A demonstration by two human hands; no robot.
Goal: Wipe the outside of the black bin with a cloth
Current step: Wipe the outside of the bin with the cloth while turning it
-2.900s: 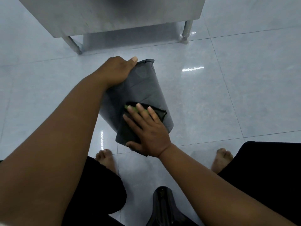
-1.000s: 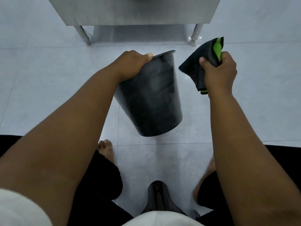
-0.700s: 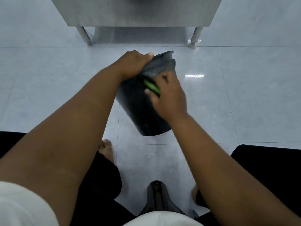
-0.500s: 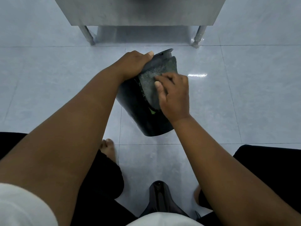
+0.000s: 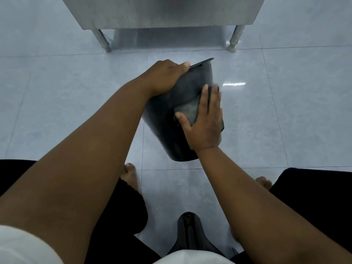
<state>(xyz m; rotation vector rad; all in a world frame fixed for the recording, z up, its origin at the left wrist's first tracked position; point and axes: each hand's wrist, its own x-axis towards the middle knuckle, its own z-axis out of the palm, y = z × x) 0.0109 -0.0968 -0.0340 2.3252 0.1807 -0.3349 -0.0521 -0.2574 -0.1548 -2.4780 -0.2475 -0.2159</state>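
Note:
The black bin is held tilted above the tiled floor, its rim pointing away from me and its base toward my feet. My left hand grips the bin's rim at the upper left, thumb along the edge. My right hand lies flat with straight fingers on the bin's right side and presses the dark cloth against the wall. Most of the cloth is hidden under my palm; a corner shows at the right.
A steel table stands ahead with legs at left and right. Glossy grey floor tiles surround the bin. My bare feet and dark-clad knees are below, and a black stool seat sits between them.
My right hand brought the cloth from the air at the right onto the bin, then slid it from near the rim down the right side. My left hand kept its grip on the rim.

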